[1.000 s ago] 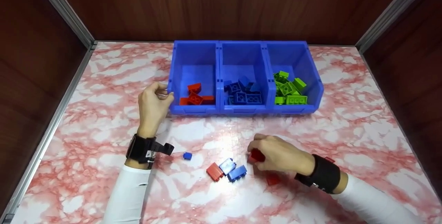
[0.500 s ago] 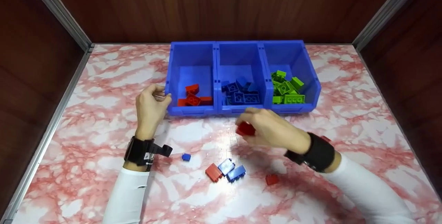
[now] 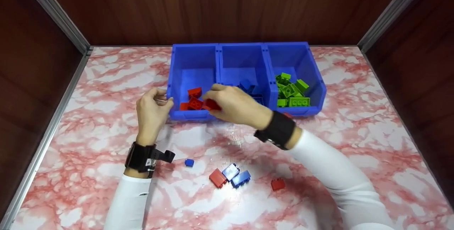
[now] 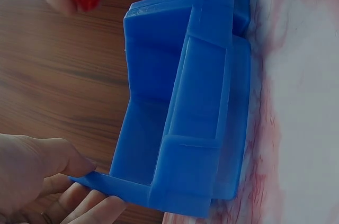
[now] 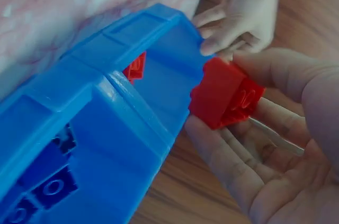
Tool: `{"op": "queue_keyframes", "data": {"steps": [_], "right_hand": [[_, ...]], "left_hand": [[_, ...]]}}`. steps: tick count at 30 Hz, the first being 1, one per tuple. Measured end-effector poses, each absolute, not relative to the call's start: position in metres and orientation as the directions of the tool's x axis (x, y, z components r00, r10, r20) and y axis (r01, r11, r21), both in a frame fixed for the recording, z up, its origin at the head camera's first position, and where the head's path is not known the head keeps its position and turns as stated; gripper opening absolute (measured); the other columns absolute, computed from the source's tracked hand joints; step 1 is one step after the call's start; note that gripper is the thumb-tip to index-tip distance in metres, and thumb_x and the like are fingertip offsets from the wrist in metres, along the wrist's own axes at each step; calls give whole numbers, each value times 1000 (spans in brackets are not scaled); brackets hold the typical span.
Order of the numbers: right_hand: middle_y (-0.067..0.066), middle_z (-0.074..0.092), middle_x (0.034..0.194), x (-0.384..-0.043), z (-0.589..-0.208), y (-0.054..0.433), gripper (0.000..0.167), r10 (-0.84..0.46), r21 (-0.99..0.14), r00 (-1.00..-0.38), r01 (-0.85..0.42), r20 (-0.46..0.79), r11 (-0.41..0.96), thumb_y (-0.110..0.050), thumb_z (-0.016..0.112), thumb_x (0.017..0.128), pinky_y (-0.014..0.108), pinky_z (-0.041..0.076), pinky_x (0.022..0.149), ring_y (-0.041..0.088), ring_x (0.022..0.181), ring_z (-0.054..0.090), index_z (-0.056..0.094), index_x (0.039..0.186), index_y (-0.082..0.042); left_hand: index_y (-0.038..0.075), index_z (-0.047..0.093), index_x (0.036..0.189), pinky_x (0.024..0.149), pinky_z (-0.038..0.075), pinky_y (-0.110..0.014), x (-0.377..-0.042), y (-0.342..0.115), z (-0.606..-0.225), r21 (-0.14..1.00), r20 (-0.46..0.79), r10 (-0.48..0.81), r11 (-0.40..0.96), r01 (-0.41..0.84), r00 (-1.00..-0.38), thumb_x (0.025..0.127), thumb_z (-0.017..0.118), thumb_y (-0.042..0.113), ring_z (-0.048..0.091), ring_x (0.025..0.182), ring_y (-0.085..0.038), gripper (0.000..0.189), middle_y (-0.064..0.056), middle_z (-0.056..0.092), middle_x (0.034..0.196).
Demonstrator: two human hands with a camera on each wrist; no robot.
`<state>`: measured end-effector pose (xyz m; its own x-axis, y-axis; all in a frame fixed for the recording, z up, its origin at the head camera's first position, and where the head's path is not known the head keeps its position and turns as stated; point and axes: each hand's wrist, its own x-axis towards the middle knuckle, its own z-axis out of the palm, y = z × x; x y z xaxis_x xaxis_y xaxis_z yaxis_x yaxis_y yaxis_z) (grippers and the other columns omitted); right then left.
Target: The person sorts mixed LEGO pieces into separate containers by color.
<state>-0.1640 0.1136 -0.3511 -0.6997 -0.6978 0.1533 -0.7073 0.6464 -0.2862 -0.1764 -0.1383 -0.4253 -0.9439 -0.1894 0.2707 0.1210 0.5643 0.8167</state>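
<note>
My left hand (image 3: 152, 113) pinches the left side wall of a blue three-compartment bin (image 3: 193, 115), thumb on one side and fingers on the other, as the left wrist view shows. A red building brick (image 5: 217, 94) is held between the thumb and fingers of my right hand (image 3: 237, 106), over the divider by the left compartment. Several red bricks (image 3: 194, 102) lie in that compartment. Blue bricks (image 3: 247, 86), partly hidden behind my right hand, fill the bottom of the middle one. Green bricks (image 3: 291, 91) are piled in the right compartment.
On the marbled table lie a red brick (image 3: 217, 178) touching two blue bricks (image 3: 236, 175), a small blue brick (image 3: 189, 162) to their left and another red brick (image 3: 278, 184) to their right. Dark wooden walls (image 3: 198, 10) with metal edges enclose the table.
My right hand has lifted the red brick off the table and carried it left and away from me to the bin. The left hand keeps its hold on the bin's side.
</note>
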Motion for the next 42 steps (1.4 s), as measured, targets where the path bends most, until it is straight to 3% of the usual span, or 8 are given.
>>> {"op": "queue_keyframes", "data": {"steps": [5,13,22,36,42], "right_hand": [[14,74,111,-179,-360,84,33,-699,-227,-708,-701,103,676,-18,78,96,43,66,86,30,97,74,72,125,-5],[14,76,117,-207,-377,59,29,-669,-224,-743,-652,2,724,-15,76,97,44,64,96,31,107,75,72,123,-4],[16,75,121,-218,-392,39,27,-686,-188,-725,-666,-63,721,-17,69,102,48,58,106,36,113,71,72,124,-2],[14,73,120,-219,-395,40,32,-710,-200,-701,-689,-60,697,-23,73,100,46,60,101,33,111,71,72,128,-8],[12,73,114,-208,-382,52,25,-732,-200,-681,-717,-2,667,-26,72,100,46,61,94,32,105,71,74,120,-10]], "left_hand": [[-3,75,108,66,47,-2,-175,-139,-427,822,269,-200,558,116,-942,88,76,4,78,89,-32,21,-20,79,103],[-3,74,108,67,47,-2,-176,-136,-425,818,273,-189,562,124,-943,89,76,4,78,89,-31,21,-19,79,104],[-4,73,109,67,48,-2,-176,-137,-424,827,259,-191,551,115,-947,88,77,3,77,92,-32,23,-20,79,106],[-3,73,110,67,49,-4,-176,-137,-425,828,248,-194,552,103,-949,89,77,5,78,92,-31,22,-20,79,105],[-2,74,108,67,48,-4,-176,-137,-425,826,260,-198,552,111,-945,88,77,6,78,90,-30,22,-18,80,103]]}}
